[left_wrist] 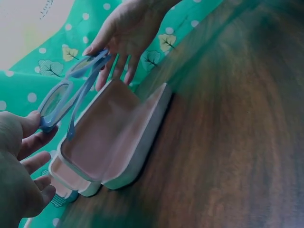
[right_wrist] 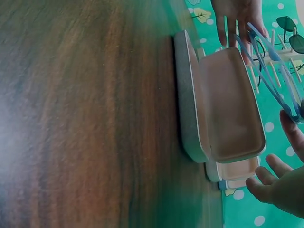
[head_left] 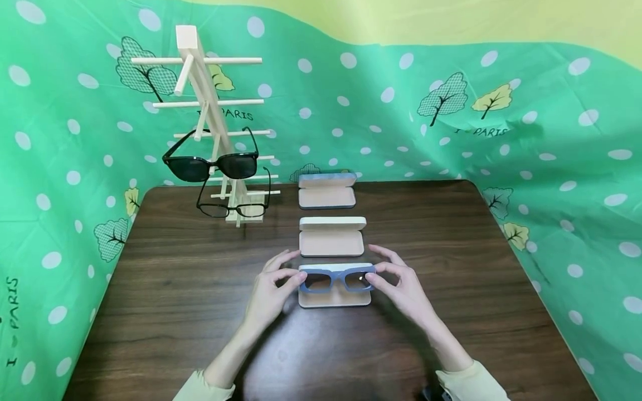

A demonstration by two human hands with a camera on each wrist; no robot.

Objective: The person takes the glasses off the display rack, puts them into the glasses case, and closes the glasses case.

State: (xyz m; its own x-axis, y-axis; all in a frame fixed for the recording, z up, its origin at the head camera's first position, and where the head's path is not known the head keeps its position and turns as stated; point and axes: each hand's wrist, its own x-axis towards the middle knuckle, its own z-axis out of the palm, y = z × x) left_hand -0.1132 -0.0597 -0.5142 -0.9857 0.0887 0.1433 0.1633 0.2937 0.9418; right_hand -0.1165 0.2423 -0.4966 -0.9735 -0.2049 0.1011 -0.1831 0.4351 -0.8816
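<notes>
Blue-framed sunglasses (head_left: pixel 337 275) with brownish lenses are held up over the nearest open glasses case (head_left: pixel 312 301). My left hand (head_left: pixel 269 289) pinches their left end between thumb and forefinger, the other fingers spread apart. At the opposite end, my right hand (head_left: pixel 405 291) pinches the frame in the same way. Both wrist views show the blue temples (left_wrist: pixel 84 92) on the case side of the lenses. That case has a pale lining and a raised lid (right_wrist: pixel 232 104); nothing lies inside it in the wrist views.
Two more open cases, a middle one (head_left: pixel 331 244) and a back one (head_left: pixel 327 197), line up behind. At the back left, a wooden peg stand (head_left: pixel 215 114) carries black sunglasses (head_left: pixel 238 166) and thin dark-framed glasses (head_left: pixel 252 216). A green dotted cloth (head_left: pixel 371 111) surrounds the dark wooden table (head_left: pixel 175 289).
</notes>
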